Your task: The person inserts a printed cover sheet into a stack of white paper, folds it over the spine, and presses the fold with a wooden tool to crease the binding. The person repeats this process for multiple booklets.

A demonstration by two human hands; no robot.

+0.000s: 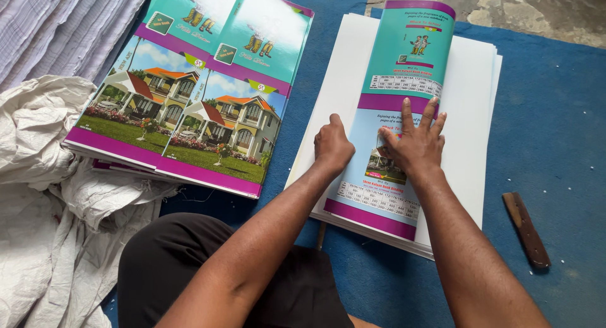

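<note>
Both my hands press a folded printed cover sheet flat on a white paper stack.

At frame centre, my left hand (332, 146) is curled into a loose fist on the folded cover sheet (396, 119); my right hand (413, 142) lies flat on it, fingers spread, grasping nothing. The sheet rests on the white paper stack (470, 113) over a blue mat (555, 132). A pile of house-picture covers (196, 94) sits at upper left, and a brown wooden-handled tool (526, 229) at lower right.

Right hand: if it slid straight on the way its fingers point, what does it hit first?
The right hand lies flat on the printed cover sheet, fingers pointing up the sheet. It would likely run along that sheet to its curled far end; nothing else shows in that line.
</note>
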